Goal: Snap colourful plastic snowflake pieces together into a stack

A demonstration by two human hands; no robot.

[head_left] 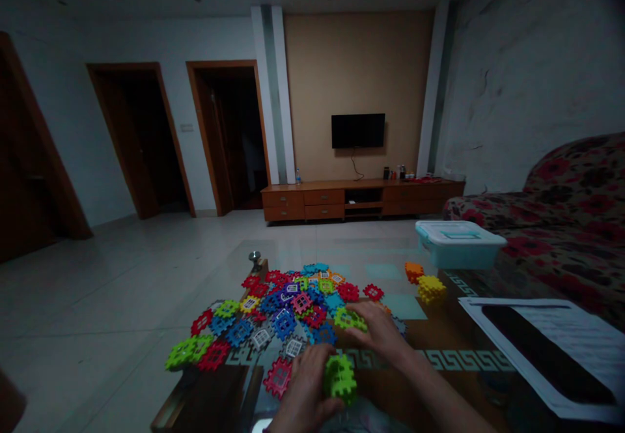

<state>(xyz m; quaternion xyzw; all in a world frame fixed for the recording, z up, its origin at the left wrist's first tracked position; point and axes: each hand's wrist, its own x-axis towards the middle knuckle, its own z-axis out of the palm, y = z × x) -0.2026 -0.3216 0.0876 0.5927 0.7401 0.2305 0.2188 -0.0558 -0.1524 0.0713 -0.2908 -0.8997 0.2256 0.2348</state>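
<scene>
My hands are apart, each closed on something green: my left hand [308, 386] grips a green stack [342, 379] at the near side of the glass table [439, 336], thumb below and fingers over its top, while my right hand [379, 329] is farther out, fingers and thumb on a green tile [347, 319] at the right side of the pile [283, 322]. The pile spreads loosely leftward in red, blue, purple, yellow and more, some tiles with white window grids. A red tile [278, 378] lies just beside my left hand. Beyond my right hand, an orange stack [413, 272] and a yellow stack [432, 290] sit near each other, with a lidded box [459, 245] behind them; farther right, a long black object [541, 351] rests on papers [576, 329]
</scene>
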